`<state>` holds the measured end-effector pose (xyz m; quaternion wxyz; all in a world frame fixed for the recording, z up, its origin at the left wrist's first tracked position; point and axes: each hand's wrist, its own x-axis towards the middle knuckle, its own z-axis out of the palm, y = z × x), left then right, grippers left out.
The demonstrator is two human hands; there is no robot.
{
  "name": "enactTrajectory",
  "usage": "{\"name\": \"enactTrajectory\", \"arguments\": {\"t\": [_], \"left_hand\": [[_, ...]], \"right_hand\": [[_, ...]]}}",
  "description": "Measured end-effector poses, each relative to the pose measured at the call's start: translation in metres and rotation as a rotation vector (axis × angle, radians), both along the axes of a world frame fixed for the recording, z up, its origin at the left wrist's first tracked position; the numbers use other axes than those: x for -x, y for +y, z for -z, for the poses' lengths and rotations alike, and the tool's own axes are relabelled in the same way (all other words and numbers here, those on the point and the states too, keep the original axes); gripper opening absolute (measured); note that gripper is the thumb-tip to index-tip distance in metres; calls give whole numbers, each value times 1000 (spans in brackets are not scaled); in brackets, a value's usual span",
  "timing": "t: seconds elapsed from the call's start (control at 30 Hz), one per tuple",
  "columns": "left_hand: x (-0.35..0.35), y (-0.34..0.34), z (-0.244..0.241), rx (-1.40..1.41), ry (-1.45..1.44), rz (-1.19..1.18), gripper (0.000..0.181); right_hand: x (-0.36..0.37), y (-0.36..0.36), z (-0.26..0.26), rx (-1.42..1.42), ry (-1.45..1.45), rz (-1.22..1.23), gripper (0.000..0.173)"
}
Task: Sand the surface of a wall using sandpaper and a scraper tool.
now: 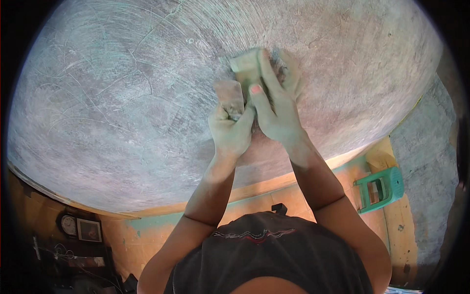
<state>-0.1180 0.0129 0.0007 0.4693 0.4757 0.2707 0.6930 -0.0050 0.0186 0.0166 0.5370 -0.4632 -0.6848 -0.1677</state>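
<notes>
A plaster wall [110, 84] with cracks, curved scratches and patches of green paint fills most of the view. My left hand [233, 126], coated in pale dust, grips a flat scraper-like plate [229, 93] with rounded corners. Beside it, my right hand [279, 101] presses a wider, dusty greenish flat piece [246, 68] against the wall; its exact kind is blurred. The right fingers lie along its right side, with the thumb low on it. Both hands are close together, and the left thumb reaches near the lower end of the greenish piece.
At the right, a green plastic stool [380, 189] appears on the orange tiled floor [257, 196]. To the lower left are a clock [68, 225], a framed picture [89, 230] and loose wires [64, 251] around dark furniture. Another rough grey wall surface [422, 147] lies at far right.
</notes>
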Motion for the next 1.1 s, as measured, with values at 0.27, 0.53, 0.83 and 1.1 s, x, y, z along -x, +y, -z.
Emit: {"name": "enactTrajectory", "arguments": {"t": [0.27,0.53,0.83,1.1], "left_hand": [[48,-33,96,-253,402,-46,10],[79,-53,110,-144,432,198,20],[103,-62,139,-45,368,326,16],[93,-57,117,338,274,59,18]], "right_hand": [[11,-40,98,255,562,-1008,73],[51,-65,121,569,797,-899,74],[78,-70,143,805,1420,-919,49],[54,-70,143,963,1422,-907,33]]}}
